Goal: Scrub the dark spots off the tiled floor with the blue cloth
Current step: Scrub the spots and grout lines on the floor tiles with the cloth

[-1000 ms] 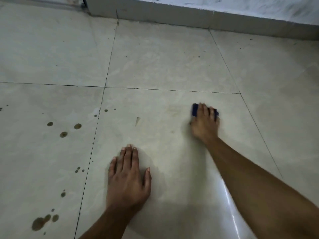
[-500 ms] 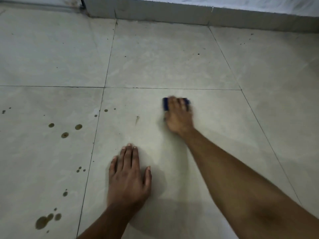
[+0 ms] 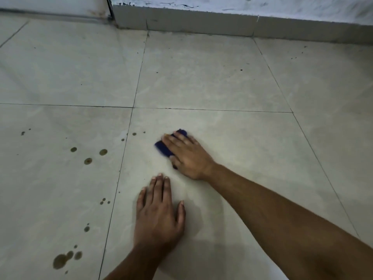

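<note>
Right hand slides its folded dark-blue cloth leftward, fingers pressing it flat; small brown floor spots lie just left. Left hand splayed, empty.

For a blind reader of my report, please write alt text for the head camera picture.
A person's right hand presses a blue cloth on a pale tiled floor, while the left hand rests flat nearer the camera. Dark spots dot the tile to the left.
</note>
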